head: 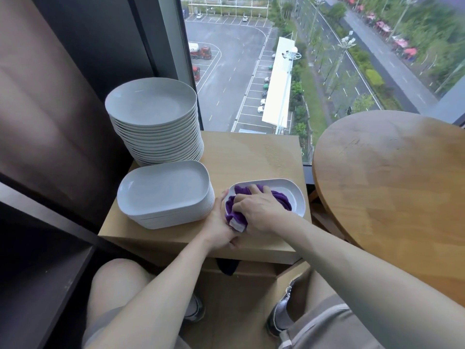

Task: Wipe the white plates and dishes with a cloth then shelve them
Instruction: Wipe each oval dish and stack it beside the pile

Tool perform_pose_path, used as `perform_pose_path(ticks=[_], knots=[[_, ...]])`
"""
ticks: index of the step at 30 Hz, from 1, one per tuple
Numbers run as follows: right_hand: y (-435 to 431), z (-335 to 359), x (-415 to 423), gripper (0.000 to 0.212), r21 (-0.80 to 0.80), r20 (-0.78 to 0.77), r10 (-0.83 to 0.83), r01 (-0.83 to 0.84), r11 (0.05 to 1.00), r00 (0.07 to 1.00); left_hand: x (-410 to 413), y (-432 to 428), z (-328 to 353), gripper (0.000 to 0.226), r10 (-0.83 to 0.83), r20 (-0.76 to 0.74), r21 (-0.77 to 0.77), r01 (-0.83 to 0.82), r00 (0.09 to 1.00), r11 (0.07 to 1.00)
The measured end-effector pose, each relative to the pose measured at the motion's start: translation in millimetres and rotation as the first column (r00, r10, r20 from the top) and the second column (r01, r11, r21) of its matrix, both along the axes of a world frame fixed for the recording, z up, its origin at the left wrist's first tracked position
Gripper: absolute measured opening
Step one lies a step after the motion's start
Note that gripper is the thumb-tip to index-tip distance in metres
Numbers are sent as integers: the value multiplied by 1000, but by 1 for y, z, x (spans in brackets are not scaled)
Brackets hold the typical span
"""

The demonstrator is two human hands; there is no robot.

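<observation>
Both hands tend one white dish (294, 195) at the tabletop's (251, 157) near right: left hand (221, 230) grips its near rim, right hand (254, 210) clutches the purple cloth (281, 200) inside. Sweep corners, holding steady.

Person's wearing light greyish-beige shorts (327, 331), with a paler strip of trim running across the right leg. Knees are bare below the hems. Shoes are grey sneakers: the right shoe (279, 313) shows lighter panels on the side, and the left shoe (195, 308) only peeks out from behind a forearm. Forearms are bare, as are the left hand (221, 227) and right hand (254, 210).
</observation>
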State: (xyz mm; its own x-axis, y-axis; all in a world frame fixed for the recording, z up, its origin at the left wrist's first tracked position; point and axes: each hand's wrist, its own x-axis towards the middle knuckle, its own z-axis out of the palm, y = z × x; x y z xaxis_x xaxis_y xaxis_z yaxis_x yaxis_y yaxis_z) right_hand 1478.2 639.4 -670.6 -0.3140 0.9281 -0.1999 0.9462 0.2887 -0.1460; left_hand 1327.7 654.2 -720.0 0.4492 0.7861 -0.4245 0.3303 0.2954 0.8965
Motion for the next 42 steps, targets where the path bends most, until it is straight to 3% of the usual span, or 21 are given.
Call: perform_pose_path(ticks=[9, 15, 19, 23, 26, 32, 37, 39, 42], knots=[[-17, 12, 42, 43, -127, 94, -183, 194, 973, 979, -3, -1, 4, 120, -3, -28, -51, 2, 1000, 999], [-18, 25, 82, 12, -153, 249, -326, 369, 917, 912, -3, 2, 4, 122, -24, -68, -35, 22, 997, 999], [-2, 24, 76, 18, -126, 265, -365, 407, 904, 892, -3, 3, 3, 121, -20, -76, -44, 17, 997, 999], [11, 11, 64, 42, -51, 203, -405, 422, 905, 892, -4, 4, 0, 122, -18, -72, -46, 15, 997, 999], [19, 3, 49, 50, 21, 134, -423, 424, 906, 896, -3, 5, -1, 121, -20, -56, -53, 17, 998, 998], [21, -3, 14, 40, 37, 52, -325, 324, 945, 944, -3, 4, -3, 113, -12, -31, -42, 11, 999, 999], [17, 7, -18, 42, 0, 58, -140, 140, 990, 988, -2, 3, -6, 89, 33, -17, -40, -34, 999, 999], [14, 15, -17, 53, -53, 123, -62, 69, 996, 990, -2, 4, -7, 102, 37, 14, -35, -36, 999, 999], [6, 23, -11, 45, -97, 161, 34, -19, 995, 986, -1, 3, -3, 123, 14, 28, 10, -14, 1000, 1000]])
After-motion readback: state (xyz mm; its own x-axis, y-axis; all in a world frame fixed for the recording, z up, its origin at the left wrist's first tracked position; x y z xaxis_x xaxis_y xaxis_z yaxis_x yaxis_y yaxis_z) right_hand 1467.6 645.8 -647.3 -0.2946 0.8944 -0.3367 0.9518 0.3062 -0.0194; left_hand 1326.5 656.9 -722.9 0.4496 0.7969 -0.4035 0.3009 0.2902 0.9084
